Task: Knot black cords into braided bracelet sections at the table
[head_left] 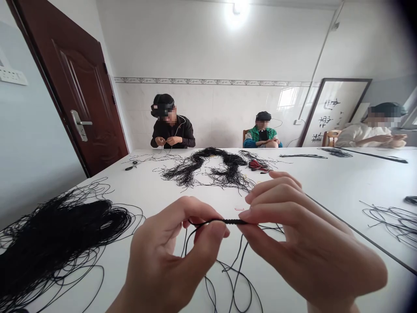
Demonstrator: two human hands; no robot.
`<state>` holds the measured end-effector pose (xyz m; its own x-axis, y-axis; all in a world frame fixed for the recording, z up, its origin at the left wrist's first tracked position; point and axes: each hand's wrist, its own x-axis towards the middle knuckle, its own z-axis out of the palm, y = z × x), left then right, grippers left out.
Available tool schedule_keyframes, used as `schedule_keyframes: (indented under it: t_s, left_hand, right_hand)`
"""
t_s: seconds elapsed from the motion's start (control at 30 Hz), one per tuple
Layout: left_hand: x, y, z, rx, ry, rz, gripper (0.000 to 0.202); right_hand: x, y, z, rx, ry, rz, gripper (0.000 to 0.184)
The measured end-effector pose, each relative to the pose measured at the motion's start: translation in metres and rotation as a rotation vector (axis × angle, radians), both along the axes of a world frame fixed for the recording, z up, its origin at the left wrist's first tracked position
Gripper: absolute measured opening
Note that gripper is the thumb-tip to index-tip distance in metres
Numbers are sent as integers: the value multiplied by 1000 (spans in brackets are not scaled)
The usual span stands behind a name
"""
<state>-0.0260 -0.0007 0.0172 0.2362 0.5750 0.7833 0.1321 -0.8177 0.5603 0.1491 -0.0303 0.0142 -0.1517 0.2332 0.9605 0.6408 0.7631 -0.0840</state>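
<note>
Tiled workroom, white walls, dark wood door (pixel 76 95) at 10 o'clock, dark-framed calligraphy panel (pixel 332 113) at 2 o'clock. Long white table (pixel 293 184) spanning 9 to 3 o'clock, shared w/ 3 co-workers: person in black top (pixel 172 132) at 12, hands raised near chest around thin cord, person in green vest (pixel 262 132) just past 12, person in white top (pixel 361 139) at 2, hands together at table edge, held items unclear.

Big heap of black cord (pixel 58 226) at 9 o'clock, prob. parked off to the side to leave space in front of hands free. Long spread-out tangle of black cord (pixel 198 167) at 12, strands apparently laid loose to limit snagging. Looser black strands (pixel 391 221) at 3 o'clock. Small black-handled scissors (pixel 131 165) at 11, left of tangle, seemingly kept within easy reach; red-handled tool (pixel 257 165) at 12–1, exact type unclear.

Short tight knotted or braided black cord section (pixel 228 221) mid-air just above table at 12 from hands, knots too small to tell apart. L hand (pixel 166 256) nearly closed, thumb and fingertips pinching left end; R hand (pixel 309 243) likewise nearly closed, thumb and fingertips pinching right end, other fingers stacked behind. Section held level btwn both pinches, likely for tension and control. Thin cord tails (pixel 234 278) hanging below, trailing loose onto table
</note>
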Motion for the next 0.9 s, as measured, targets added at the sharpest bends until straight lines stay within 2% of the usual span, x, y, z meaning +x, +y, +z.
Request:
schedule_keyframes:
  t_s: [0.17, 0.37, 0.53, 0.63, 0.77, 0.9]
  left_hand:
    - [2, 1, -5, 45, -35, -38, 20]
    - [4, -1, -11, 141, -99, -73, 34]
    - [3, -1, -11, 141, -111, -96, 39]
    - [1, 1, -10, 106, -62, -103, 35]
    - [2, 2, -6, 135, -23, -80, 25]
    - [3, 1, -4, 132, -16, -54, 26]
  right_hand:
    - [0, 1, 1, 36, -12, 11, 23]
    - [-1, 0, 1, 16, 22, 19, 24]
    - [-1, 0, 1, 20, 22, 29, 23]
    - [-1, 0, 0, 14, 25, 29, 23]
    - [-1, 0, 0, 0, 30, 31, 22]
    - [-1, 0, 1, 1, 27, 28, 23]
